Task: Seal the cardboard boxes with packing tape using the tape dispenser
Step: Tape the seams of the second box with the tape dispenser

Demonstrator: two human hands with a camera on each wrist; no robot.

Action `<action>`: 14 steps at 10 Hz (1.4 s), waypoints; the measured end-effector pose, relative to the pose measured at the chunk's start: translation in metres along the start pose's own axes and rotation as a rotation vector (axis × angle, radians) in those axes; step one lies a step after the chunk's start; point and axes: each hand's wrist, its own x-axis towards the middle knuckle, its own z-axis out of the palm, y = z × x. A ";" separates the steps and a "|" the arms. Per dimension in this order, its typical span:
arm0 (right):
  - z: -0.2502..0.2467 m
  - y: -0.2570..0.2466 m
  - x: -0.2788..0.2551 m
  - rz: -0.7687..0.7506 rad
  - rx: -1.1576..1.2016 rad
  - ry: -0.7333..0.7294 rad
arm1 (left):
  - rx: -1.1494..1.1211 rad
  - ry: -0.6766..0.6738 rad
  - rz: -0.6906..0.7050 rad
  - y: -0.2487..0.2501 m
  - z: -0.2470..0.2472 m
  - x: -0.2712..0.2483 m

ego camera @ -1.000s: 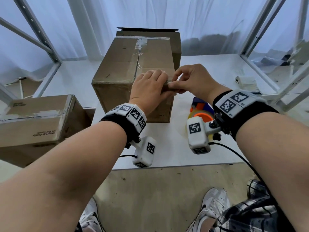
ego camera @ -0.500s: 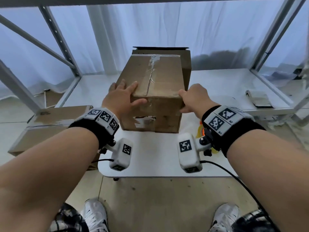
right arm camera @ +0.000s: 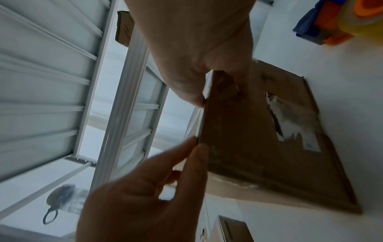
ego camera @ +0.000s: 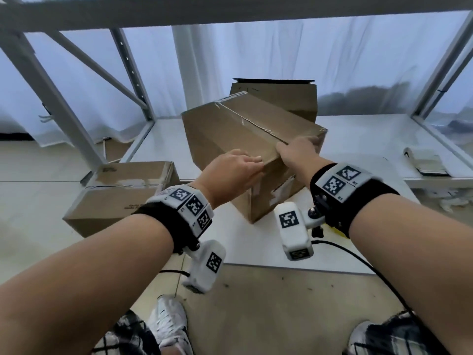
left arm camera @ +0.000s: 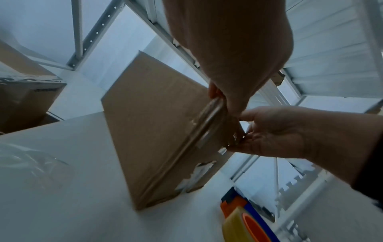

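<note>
The white table [ego camera: 358, 139] carries the sealed cardboard box [ego camera: 230, 129], brown with clear tape along its top seam and a torn white label (unreadable) on its near side. Half a second ago it sat square; now it is turned corner-first toward the person. The left hand [ego camera: 231, 172] and right hand [ego camera: 298, 152] both grip its near top edge, fingers curled over. The tape dispenser [left arm camera: 242, 219] lies just right of the box.

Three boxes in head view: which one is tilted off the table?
The taped box that both hands grip at its near top edge, left hand, right hand. The open box behind and the floor box sit flat.
</note>
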 end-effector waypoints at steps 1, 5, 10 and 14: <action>-0.001 -0.008 -0.011 -0.098 -0.194 -0.022 | -0.019 -0.071 0.037 -0.017 -0.004 0.001; -0.025 -0.007 0.000 -0.121 -0.190 -0.033 | -0.053 -0.081 -0.390 -0.009 0.036 0.034; -0.031 0.002 0.004 -0.195 -0.325 0.318 | -0.222 -0.162 -1.223 -0.122 0.008 -0.018; 0.036 -0.051 -0.004 -0.133 -0.115 -0.115 | -0.428 0.329 -1.561 -0.147 -0.014 -0.063</action>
